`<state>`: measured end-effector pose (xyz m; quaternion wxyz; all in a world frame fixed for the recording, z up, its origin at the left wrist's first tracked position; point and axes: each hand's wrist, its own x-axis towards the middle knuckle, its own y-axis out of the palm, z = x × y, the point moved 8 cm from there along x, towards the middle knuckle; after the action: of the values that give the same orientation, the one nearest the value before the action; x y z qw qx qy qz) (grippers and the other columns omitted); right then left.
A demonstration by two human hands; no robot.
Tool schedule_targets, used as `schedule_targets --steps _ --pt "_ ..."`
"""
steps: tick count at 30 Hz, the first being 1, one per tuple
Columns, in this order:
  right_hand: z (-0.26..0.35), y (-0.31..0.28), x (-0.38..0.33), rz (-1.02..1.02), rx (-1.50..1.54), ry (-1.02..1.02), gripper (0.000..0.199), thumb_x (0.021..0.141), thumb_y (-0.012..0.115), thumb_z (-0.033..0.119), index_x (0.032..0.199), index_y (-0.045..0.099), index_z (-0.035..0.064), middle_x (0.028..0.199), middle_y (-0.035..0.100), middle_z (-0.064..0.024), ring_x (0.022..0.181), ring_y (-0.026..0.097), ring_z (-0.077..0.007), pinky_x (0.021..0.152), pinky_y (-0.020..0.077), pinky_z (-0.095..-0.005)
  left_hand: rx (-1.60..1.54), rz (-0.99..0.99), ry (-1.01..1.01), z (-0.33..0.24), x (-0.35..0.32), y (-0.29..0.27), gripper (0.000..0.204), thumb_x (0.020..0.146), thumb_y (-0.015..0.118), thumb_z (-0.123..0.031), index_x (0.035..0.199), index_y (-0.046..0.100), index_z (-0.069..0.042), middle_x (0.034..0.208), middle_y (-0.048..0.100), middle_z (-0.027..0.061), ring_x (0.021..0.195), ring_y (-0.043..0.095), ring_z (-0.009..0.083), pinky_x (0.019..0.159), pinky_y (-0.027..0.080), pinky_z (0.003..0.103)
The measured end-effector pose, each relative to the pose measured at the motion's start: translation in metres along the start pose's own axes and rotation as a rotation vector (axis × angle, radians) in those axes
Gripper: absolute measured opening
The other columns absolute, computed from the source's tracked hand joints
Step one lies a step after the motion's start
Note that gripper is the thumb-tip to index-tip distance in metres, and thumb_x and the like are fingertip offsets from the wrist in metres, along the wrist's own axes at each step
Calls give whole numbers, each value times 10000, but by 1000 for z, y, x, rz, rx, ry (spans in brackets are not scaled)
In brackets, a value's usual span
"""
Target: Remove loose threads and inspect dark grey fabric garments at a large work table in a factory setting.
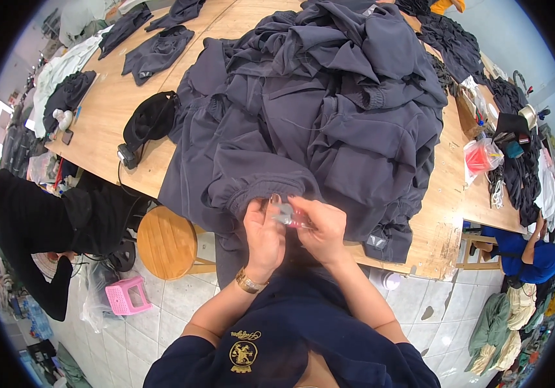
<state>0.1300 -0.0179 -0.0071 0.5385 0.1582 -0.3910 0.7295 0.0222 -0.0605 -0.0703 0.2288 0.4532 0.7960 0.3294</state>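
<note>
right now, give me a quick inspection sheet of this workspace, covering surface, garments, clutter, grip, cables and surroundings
Surface: wooden table, mostly covered at the centre
Job's things: large heap of dark grey garments; small silver-and-pink item between the hands, too blurred to identify
Clutter: black cap-like item left of the heap; clear-and-red bag to the right
Grip: right hand holds the small item; left hand is at a gathered hem, pinch unclear
Cables: thin dark cable by the cap-like item
Surroundings: round wooden stool, pink stool, tiled floor; person in black at left
</note>
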Motion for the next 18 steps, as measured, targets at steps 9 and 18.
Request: schedule_targets --steps 9,18 --pt "19 -2 -22 -22 120 -139 131 712 675 -32 830 644 15 681 638 -61 463 526 -143 443 379 -261 2 -68 -36 -6 10 -3 188 961 526 -141 1099 509 -14 1041 597 67 925 589 147 851 485 317" --pt "-22 11 -21 -39 350 553 139 855 655 19 954 557 13 625 464 95 510 351 19 455 261 -164 136 -11 97 -4 1 -4 157 952 539 -103 1073 527 -3 1013 596 42 895 559 93 796 454 240"
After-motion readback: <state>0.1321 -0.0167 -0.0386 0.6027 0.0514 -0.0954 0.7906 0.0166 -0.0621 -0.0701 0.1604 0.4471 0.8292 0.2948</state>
